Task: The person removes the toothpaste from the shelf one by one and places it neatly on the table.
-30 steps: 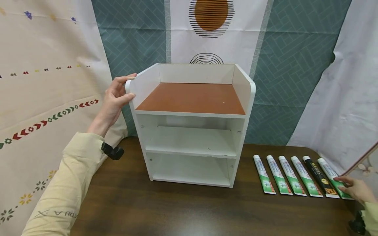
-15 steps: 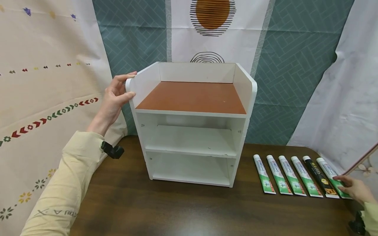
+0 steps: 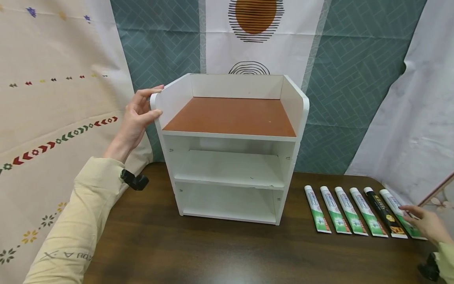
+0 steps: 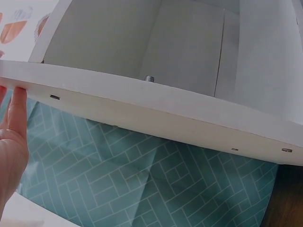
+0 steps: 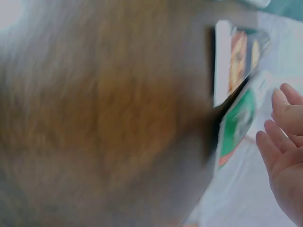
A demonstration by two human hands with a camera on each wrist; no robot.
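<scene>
A small white shelf unit with a brown top board stands mid-table. My left hand grips the upper edge of its left side panel, thumb in front and fingers over the top; in the left wrist view fingertips lie against the panel's outer face. At the right, several white-and-green toothpaste tubes and one black tube lie in a row, caps toward the back. My right hand hovers over the rightmost toothpaste tube, its fingers loosely bent and holding nothing; the right wrist view shows them apart from it.
The dark wooden table runs under everything. Green and white patterned cloth hangs behind, and a cream cloth hangs at the left. A framed edge juts in at the far right. The shelf's two lower compartments are bare.
My right hand has drawn away from the rightmost toothpaste tube, its fingers loosening. The left hand stays on the shelf's side panel. The view has tilted very slightly.
</scene>
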